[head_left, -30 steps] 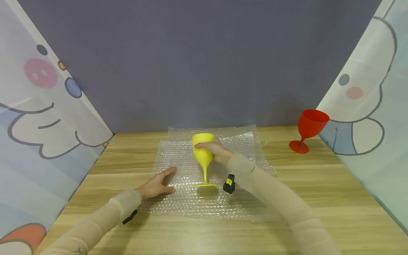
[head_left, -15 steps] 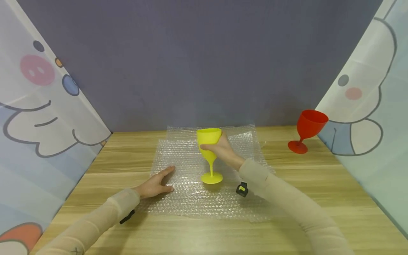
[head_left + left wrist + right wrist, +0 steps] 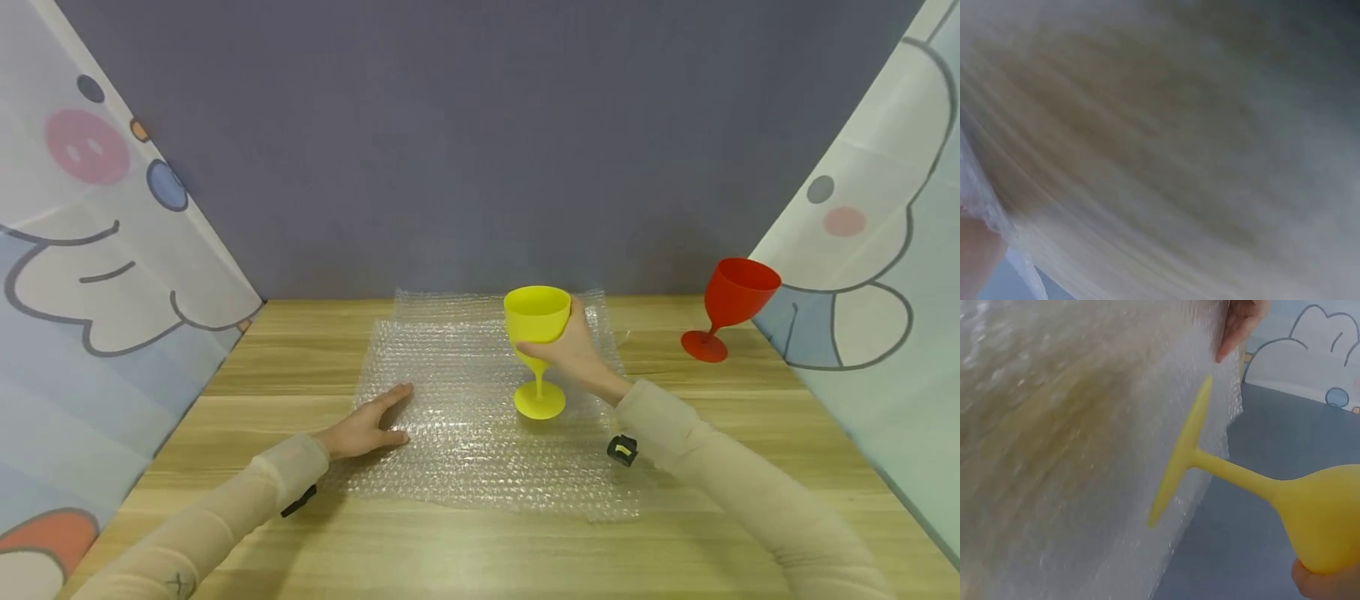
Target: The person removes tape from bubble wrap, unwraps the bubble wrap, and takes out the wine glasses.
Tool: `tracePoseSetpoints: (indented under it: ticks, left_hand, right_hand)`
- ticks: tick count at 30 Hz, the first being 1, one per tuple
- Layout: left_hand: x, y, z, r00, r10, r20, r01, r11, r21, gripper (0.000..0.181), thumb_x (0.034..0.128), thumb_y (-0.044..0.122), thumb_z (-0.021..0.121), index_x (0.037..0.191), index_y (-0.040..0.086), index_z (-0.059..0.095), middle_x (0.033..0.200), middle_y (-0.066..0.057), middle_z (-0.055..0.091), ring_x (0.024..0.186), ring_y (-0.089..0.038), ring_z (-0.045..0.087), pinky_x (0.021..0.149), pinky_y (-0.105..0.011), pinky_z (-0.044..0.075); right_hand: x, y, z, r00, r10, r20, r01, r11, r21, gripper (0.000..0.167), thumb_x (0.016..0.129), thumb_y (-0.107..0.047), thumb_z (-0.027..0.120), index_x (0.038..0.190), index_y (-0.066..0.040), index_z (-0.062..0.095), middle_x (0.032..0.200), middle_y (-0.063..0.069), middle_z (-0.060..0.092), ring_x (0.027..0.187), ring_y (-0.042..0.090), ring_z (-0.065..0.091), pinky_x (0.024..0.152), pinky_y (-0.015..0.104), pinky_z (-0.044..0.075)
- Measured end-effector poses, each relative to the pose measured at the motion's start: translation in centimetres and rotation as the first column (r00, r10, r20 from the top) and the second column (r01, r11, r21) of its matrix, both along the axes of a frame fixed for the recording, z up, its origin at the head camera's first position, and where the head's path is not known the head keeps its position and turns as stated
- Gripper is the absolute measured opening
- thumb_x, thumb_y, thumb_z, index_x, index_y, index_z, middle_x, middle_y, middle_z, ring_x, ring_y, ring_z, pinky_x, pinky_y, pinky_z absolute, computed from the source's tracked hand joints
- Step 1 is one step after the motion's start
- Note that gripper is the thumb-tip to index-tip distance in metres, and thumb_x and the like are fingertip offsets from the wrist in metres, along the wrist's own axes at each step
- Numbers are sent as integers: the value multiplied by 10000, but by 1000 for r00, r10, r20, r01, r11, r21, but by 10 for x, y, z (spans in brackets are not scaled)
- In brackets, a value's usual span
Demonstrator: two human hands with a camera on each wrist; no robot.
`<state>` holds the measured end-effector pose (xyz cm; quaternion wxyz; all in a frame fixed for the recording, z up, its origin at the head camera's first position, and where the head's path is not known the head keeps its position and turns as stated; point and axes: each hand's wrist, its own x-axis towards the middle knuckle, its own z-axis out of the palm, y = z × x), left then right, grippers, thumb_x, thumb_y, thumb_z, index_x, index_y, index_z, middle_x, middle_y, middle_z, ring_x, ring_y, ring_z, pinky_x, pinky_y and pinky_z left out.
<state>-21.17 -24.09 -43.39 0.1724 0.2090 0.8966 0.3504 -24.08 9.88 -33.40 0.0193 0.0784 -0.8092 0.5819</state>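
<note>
My right hand [image 3: 564, 348] grips a yellow goblet [image 3: 538, 317] round its bowl, thumb across the front. The goblet is nearly upright, and its foot appears to hang above a sheet of bubble wrap [image 3: 457, 417]. In the right wrist view the goblet's stem [image 3: 1235, 477] and foot show beside the wrap, with a fingertip on the bowl. My left hand [image 3: 363, 429] rests on the left edge of the bubble wrap, fingers and thumb spread, holding nothing. A finger [image 3: 977, 253] and a bit of wrap are at the lower left corner of the left wrist view.
A red goblet [image 3: 735, 293] stands at the back right of the wooden table [image 3: 420, 550]. A dark grey wall [image 3: 480, 150] rises behind the table. Cartoon-printed panels [image 3: 847, 267] flank both sides.
My right hand has carried the yellow goblet rightward and slightly up in the head view, and its rim and foot show more from above. My left hand has stayed in place.
</note>
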Motion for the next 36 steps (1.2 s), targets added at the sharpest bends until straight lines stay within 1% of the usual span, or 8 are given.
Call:
tracePoseSetpoints:
  ticks: [4, 10, 15, 18, 22, 27, 30, 36]
  left_hand:
    - [-1, 0, 2, 1000, -6, -9, 6, 1000, -7, 855, 826, 309, 660, 1471, 79, 147, 1540, -123, 96, 1404, -350, 75, 1117, -556, 82]
    - [-1, -2, 0, 1000, 3, -14, -4, 1000, -19, 863, 819, 340, 662, 1474, 107, 151, 1542, -110, 101, 1404, -349, 85, 1114, -562, 88]
    - [1, -1, -4, 1000, 3, 11, -3, 1000, -9, 859, 825, 336, 658, 1476, 111, 144, 1544, -112, 89, 1407, -346, 66, 1116, -560, 81]
    - [1, -1, -5, 1000, -1, 13, 1, 1000, 3, 850, 829, 318, 658, 1474, 101, 149, 1543, -115, 91, 1409, -341, 58, 1118, -558, 76]
    - [1, -1, -5, 1000, -3, 3, 3, 1000, 2, 840, 832, 321, 654, 1473, 102, 158, 1543, -117, 95, 1407, -347, 59, 1114, -570, 78]
    - [2, -2, -6, 1000, 8, 1, -8, 1000, -3, 838, 831, 333, 655, 1474, 116, 163, 1544, -107, 98, 1408, -343, 65, 1113, -576, 83]
    - [1, -1, -6, 1000, 0, 5, 0, 1000, -4, 844, 834, 343, 649, 1475, 112, 151, 1545, -107, 84, 1409, -339, 55, 1115, -569, 80]
    - [0, -1, -4, 1000, -2, -6, 2, 1000, 6, 845, 829, 340, 653, 1473, 105, 159, 1542, -119, 92, 1406, -351, 62, 1110, -578, 74]
  right_hand:
    - [4, 14, 6, 999, -26, -36, 26, 1000, 8, 943, 691, -112, 777, 1384, -65, 138, 1247, 175, 409, 1066, 288, 471, 899, 390, 445]
    - [4, 39, 9, 998, -45, -41, 46, 999, 29, 949, 724, -143, 761, 1391, -70, 90, 1254, 192, 392, 1061, 279, 467, 888, 363, 447]
    - [4, 60, 10, 993, -106, -45, 109, 992, 62, 963, 734, -195, 761, 1388, -68, 65, 1265, 178, 370, 1052, 258, 451, 894, 338, 416]
    - [6, 71, 12, 988, -141, -64, 145, 988, 62, 946, 745, -205, 755, 1379, -61, 68, 1274, 162, 347, 1039, 228, 442, 888, 305, 411]
    - [9, 87, 17, 980, -180, -81, 188, 977, 104, 930, 764, -252, 740, 1373, -60, 64, 1278, 152, 339, 1030, 211, 439, 873, 290, 416]
    - [12, 109, 17, 960, -261, -99, 273, 952, 137, 938, 766, -308, 732, 1389, -84, 68, 1299, 134, 332, 1044, 186, 419, 881, 312, 397]
    - [12, 124, 15, 943, -314, -113, 327, 936, 129, 920, 767, -309, 732, 1390, -105, 86, 1284, 65, 325, 1033, 135, 404, 876, 285, 384]
    - [10, 144, 12, 917, -379, -128, 392, 914, 107, 903, 763, -310, 736, 1384, -148, 102, 1193, -83, 332, 1044, 76, 394, 904, 244, 369]
